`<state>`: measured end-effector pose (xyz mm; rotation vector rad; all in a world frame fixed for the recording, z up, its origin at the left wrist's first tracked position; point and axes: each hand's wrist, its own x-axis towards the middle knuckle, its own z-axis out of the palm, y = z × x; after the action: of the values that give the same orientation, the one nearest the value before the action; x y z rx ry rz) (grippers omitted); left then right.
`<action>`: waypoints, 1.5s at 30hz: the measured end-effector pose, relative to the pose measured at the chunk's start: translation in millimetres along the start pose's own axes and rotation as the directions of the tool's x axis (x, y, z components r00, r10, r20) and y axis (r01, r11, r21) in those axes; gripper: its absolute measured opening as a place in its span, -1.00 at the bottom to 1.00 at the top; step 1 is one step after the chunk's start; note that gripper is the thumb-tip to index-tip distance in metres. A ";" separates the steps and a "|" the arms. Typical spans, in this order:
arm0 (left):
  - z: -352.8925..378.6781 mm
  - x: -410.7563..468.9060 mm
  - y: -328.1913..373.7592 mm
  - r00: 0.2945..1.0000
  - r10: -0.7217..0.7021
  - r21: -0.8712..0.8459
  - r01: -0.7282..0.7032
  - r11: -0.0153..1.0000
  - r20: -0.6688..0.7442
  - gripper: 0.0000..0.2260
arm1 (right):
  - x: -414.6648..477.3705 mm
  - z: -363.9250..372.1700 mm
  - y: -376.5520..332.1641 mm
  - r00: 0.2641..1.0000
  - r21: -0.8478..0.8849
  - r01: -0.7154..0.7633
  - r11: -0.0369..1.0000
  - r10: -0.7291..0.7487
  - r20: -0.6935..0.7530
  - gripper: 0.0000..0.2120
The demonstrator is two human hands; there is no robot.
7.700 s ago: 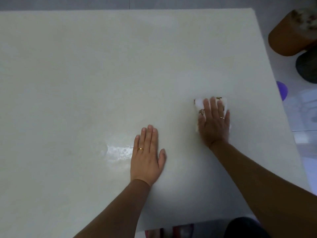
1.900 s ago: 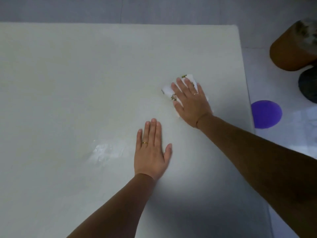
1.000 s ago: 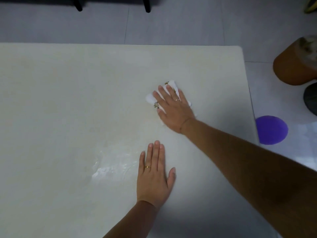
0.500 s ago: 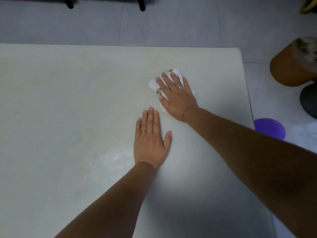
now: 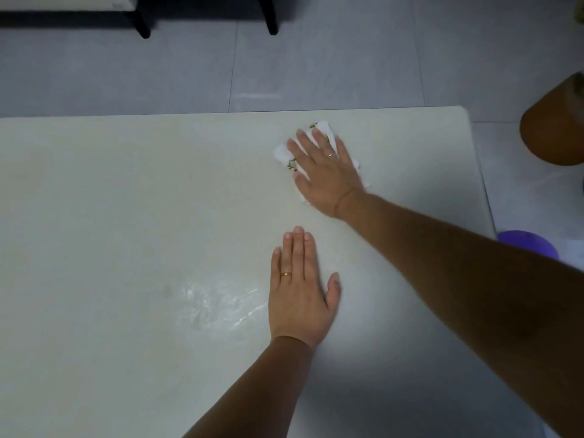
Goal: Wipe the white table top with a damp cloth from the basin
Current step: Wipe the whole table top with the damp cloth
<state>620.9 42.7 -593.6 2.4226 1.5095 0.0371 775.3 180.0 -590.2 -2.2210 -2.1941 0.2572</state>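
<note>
The white table top fills most of the view. My right hand presses flat on a folded white cloth with a small green and gold print, close to the table's far right corner. Only the cloth's edges show around the fingers. My left hand lies flat on the table nearer to me, fingers together and holding nothing. A wet, shiny patch sits just left of that hand.
Grey tiled floor lies beyond the far edge. An orange-brown round object stands on the floor at the right, and a purple round thing shows past my right forearm. Black furniture legs stand at the top left.
My right hand has slid the cloth away from me toward the far edge of the table. My left hand stays flat in about the same spot.
</note>
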 end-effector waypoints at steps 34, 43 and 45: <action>-2.3 -0.4 1.9 1.000 -0.007 0.016 0.007 1.000 -0.007 -0.35 | -73.5 -7.2 125.0 0.860 -0.017 -0.509 0.860 0.508 -0.057 -0.45; -0.4 -1.5 0.1 1.000 0.003 0.043 -0.003 0.999 -0.005 -0.35 | -143.8 -0.9 80.2 0.995 -0.092 -0.075 0.993 0.080 0.058 -0.40; 0.2 -1.5 0.9 1.000 0.003 0.054 -0.003 0.999 -0.005 -0.34 | -159.3 -3.8 106.2 0.977 -0.100 -0.197 0.975 0.204 0.057 -0.41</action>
<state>621.0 40.9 -593.4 2.4689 1.5279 0.0032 880.2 20.1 -581.8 -2.5247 -2.0533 0.2373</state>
